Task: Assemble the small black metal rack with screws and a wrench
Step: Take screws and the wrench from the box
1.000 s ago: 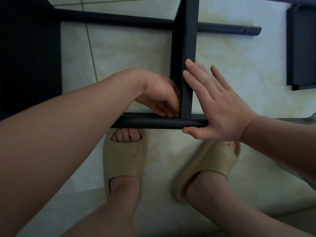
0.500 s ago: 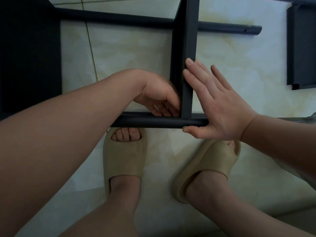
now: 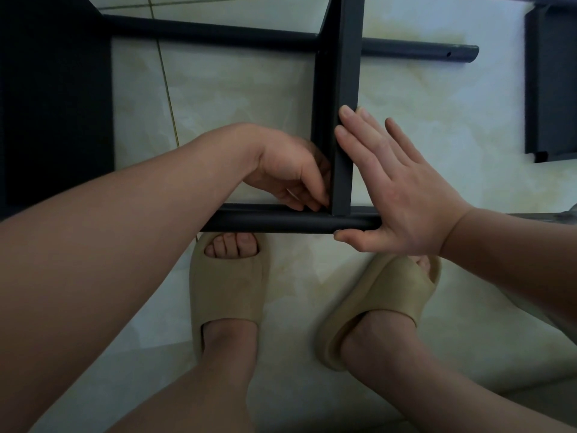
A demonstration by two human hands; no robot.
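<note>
The matte black rack (image 3: 218,30) is laid on a glossy marbled floor (image 3: 234,98). Its flat crossbar (image 3: 345,73) is pressed by the straight fingers of the right hand (image 3: 402,195). The left hand (image 3: 290,170) is curled at the round tube (image 3: 274,220) joint, and what it holds cannot be told.

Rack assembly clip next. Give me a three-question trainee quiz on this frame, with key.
1. True or false: the right hand is curled round the black flat metal bar.
2. Where are the fingertips of the left hand? A) on a beige slipper; B) in the inner corner where the bar meets the near black round metal tube; C) at the far tube's open end.
3. Fill in: the loose black metal panel lies on the tiled floor to the person's ____.
Key: 1 false, it lies flat against the bar; 2 B; 3 right.
</note>
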